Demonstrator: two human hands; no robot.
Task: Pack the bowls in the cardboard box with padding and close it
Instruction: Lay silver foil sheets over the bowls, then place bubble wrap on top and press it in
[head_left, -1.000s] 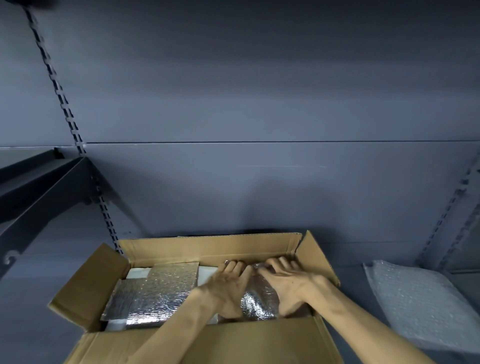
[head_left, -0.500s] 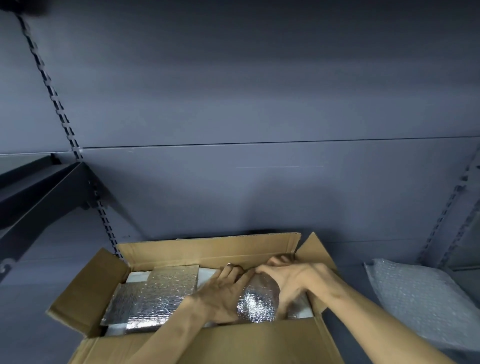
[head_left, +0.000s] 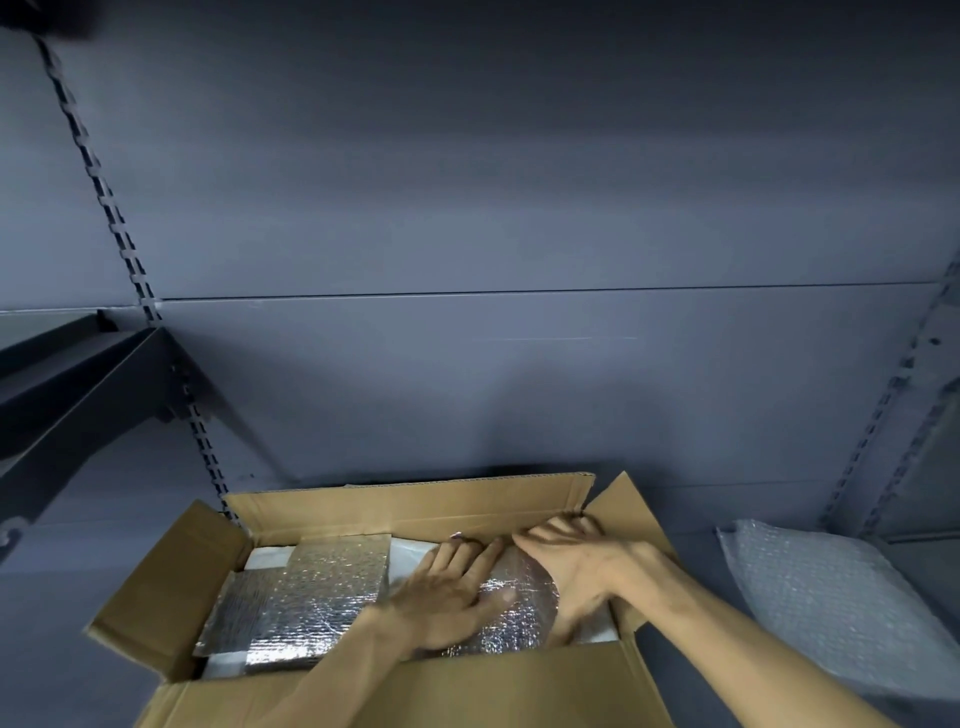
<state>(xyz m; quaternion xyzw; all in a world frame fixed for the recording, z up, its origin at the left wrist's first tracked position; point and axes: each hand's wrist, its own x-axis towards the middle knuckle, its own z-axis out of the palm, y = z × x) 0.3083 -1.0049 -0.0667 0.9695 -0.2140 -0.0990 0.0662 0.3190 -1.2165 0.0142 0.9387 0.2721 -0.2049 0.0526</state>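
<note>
Two hands settling a foil-wrapped bundle (head_left: 511, 603) into the cardboard box (head_left: 405, 506)

Left hand (head_left: 447, 592) lies flat, fingers spread, on the bundle at the box's right end; right hand (head_left: 576, 566) cups its far side; uneven pressing could shift the padding, leaving a bowl against the wall.

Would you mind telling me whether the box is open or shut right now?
Open. All four flaps of the box stand outward, and both hands press silver padding inside.
</note>
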